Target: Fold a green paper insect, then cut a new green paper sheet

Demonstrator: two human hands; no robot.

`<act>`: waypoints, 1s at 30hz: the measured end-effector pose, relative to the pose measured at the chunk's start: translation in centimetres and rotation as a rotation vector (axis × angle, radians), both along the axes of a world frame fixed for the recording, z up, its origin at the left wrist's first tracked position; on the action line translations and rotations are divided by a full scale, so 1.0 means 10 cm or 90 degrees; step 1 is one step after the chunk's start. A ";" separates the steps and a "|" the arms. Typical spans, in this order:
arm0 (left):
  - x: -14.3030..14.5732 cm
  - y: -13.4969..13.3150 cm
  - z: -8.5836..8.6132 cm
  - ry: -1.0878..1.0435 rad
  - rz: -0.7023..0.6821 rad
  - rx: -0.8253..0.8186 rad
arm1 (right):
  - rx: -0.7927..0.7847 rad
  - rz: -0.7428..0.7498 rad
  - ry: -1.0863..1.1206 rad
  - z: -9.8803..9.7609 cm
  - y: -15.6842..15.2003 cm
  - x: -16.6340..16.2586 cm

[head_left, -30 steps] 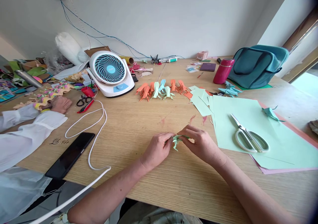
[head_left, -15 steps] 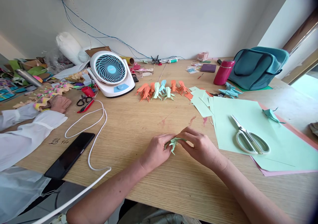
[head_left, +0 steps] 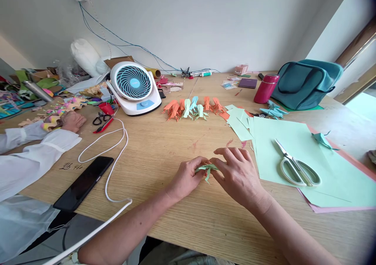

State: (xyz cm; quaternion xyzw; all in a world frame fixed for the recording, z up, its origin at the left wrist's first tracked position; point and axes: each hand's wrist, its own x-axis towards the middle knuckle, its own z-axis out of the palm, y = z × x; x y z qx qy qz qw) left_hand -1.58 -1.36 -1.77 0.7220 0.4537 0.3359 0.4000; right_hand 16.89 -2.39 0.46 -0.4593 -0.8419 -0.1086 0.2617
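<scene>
A light green folded paper figure [head_left: 208, 170] with thin legs is held low over the table, in front of me. My left hand [head_left: 188, 178] pinches its left side between thumb and fingers. On its right side, my right hand [head_left: 236, 175] has thumb and index finger at the paper, while the other fingers are raised and bent. Part of the figure is hidden by the fingers. Beyond my hands stand several similar orange paper figures [head_left: 174, 110], pale green paper figures [head_left: 201, 112] and a light blue one [head_left: 194, 102].
Scissors [head_left: 298, 165] lie on green paper sheets [head_left: 282, 129] at right, near a pink bottle [head_left: 266, 88] and a teal bag [head_left: 305, 84]. To the left are a fan [head_left: 133, 82], a phone [head_left: 84, 183], a white cable [head_left: 126, 139] and another person's hand [head_left: 73, 122].
My right hand has turned, its fingers lifting and spreading above the paper figure. My left hand keeps its hold. The whole view has shifted slightly.
</scene>
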 end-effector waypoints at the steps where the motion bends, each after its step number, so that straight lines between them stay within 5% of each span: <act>1: 0.00 0.00 0.00 0.001 -0.006 0.000 | 0.009 -0.006 -0.008 0.01 -0.02 -0.02; 13: -0.03 -0.04 0.06 0.066 -0.062 0.100 | -0.001 -0.037 -0.002 -0.05 -0.02 -0.06; 24: -0.09 -0.01 0.03 0.160 0.003 0.481 | 0.013 -0.015 0.034 -0.01 -0.06 -0.12; 30: -0.18 0.00 0.09 0.211 0.010 0.641 | -0.171 0.057 0.160 0.12 -0.15 0.00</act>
